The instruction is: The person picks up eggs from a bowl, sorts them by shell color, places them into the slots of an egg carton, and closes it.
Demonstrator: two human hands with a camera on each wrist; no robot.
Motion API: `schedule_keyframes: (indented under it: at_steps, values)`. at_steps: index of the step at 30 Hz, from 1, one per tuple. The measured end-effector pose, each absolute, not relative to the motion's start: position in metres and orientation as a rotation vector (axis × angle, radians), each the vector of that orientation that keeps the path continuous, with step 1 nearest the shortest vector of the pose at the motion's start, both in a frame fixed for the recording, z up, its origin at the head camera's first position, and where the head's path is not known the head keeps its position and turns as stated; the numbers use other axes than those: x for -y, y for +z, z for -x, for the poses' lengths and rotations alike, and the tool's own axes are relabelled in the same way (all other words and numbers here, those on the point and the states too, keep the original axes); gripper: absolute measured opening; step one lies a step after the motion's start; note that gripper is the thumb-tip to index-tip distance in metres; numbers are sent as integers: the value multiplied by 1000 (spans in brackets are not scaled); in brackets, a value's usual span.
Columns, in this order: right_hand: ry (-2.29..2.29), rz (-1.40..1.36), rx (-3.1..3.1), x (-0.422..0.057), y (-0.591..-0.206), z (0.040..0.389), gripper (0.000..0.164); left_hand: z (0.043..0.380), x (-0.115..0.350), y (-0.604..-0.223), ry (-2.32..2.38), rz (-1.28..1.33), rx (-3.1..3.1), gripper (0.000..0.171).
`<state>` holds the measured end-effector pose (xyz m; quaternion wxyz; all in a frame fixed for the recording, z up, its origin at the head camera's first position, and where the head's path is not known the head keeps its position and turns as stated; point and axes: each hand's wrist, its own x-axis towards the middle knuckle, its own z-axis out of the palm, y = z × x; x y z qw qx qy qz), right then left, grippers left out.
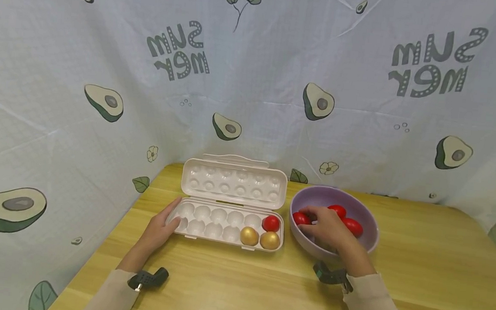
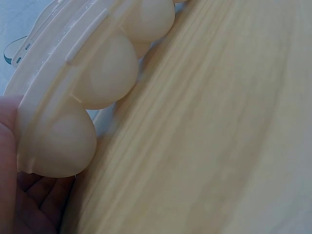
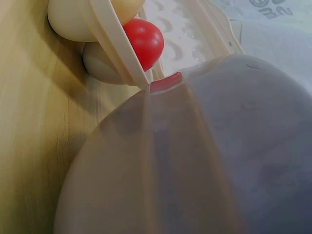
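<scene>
An egg carton [image 1: 225, 240] lies with its lid raised, holding one red egg [image 1: 271, 223] and two gold eggs [image 1: 249, 236] at its right end. My left hand [image 1: 159, 230] grips the carton's left end, thumb on the rim; the left wrist view shows curled fingers [image 2: 44, 200] beside and below the outermost cup [image 2: 63, 141]. Inside the purple bowl [image 1: 369, 216], my right hand [image 1: 328, 225] has fingers and thumb around a red egg [image 1: 301, 219]. Two more red eggs [image 1: 352, 226] lie behind that hand. In the right wrist view the bowl wall [image 3: 112, 180] hides my right hand.
Both the carton and the bowl stand on a wooden table [image 1: 230, 288], the bowl close to the carton's right end. The raised lid [image 1: 234, 183] leans back near a hanging printed cloth [image 1: 270, 89]. More cloth hangs along the left side.
</scene>
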<state>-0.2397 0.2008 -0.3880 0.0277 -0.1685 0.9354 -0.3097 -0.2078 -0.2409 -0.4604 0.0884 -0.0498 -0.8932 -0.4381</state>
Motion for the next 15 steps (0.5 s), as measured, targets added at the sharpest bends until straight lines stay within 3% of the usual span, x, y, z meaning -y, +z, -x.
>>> schedule_keyframes:
  at_steps: [15]
  values:
    - [-1107, 532, -2904, -204, -385, 242, 45, 207, 240, -458, -1270, 159, 2657, 60]
